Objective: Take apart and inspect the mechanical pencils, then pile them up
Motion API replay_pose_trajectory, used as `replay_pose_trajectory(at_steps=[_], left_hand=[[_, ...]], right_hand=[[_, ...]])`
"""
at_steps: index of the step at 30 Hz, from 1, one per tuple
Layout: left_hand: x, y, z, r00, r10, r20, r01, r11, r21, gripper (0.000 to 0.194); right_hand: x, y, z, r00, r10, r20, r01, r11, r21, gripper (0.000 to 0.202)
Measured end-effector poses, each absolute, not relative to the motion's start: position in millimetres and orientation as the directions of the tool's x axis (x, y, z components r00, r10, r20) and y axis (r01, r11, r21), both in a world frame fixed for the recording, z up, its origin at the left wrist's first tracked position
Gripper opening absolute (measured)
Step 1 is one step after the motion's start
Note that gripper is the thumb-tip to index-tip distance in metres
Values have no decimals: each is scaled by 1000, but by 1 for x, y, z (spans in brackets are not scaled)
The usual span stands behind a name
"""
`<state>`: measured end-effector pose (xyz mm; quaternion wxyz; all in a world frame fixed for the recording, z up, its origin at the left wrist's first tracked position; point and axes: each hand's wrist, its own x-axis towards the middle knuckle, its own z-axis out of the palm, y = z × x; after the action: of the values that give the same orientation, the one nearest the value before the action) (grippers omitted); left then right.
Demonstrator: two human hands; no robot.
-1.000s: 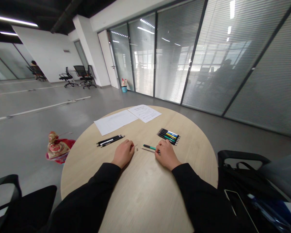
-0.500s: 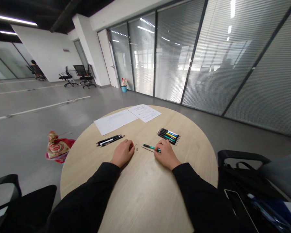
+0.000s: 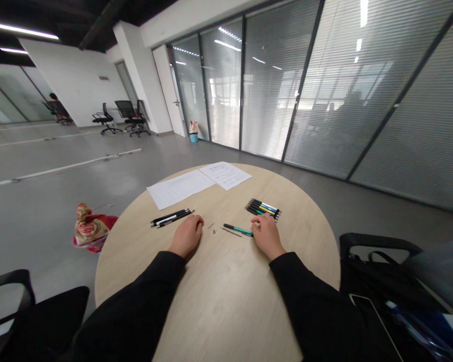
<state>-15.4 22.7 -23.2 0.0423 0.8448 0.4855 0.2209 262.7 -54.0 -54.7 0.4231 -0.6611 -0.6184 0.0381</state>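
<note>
My left hand point(image 3: 187, 234) rests on the table with its fingers loosely curled, and nothing shows in it. Just right of it lie a thin spring-like piece point(image 3: 210, 225) and a tiny pen tip point(image 3: 213, 232). A green and black pen barrel point(image 3: 238, 230) lies in the middle, with a thin refill point(image 3: 231, 232) along its near side. My right hand point(image 3: 268, 235) is at the barrel's right end, thumb and fingers apart; I cannot tell whether it touches the barrel. Beyond it sits a row of several pens point(image 3: 263, 207), partly covered by the fingers.
Several black pens point(image 3: 171, 218) lie left of my left hand. Two printed sheets point(image 3: 181, 188) are at the round table's point(image 3: 219, 301) far side. Chairs point(image 3: 377, 241) stand at both sides, the right one with a bag and phone. A red bag point(image 3: 92, 231) is on the floor.
My right hand has drawn back to the right, off the green barrel and refill, which now lie more exposed. My left hand has shifted slightly left, away from the small spring-like piece.
</note>
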Motion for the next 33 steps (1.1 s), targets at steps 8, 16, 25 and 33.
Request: replay_pose_trajectory(at_steps=[8,16,25,33], left_hand=[[-9,14,-16,489,792,367,797,-576,181,19],[12,-9,-6,708,573,414,643,-765,-41,19],[17,-16,-7,760,528,378,609,-782,-131,29],[23,-19,-8,792,495,358,585,-783,-211,19]], right_hand=[[254,-60,-49,67,902,427,837,182,-516,16],[249,-64,-42,-3,923,385,892,177,-416,13],[252,-61,-49,82,906,415,893,118,-434,8],[253,-58,-50,113,885,451,881,120,-457,9]])
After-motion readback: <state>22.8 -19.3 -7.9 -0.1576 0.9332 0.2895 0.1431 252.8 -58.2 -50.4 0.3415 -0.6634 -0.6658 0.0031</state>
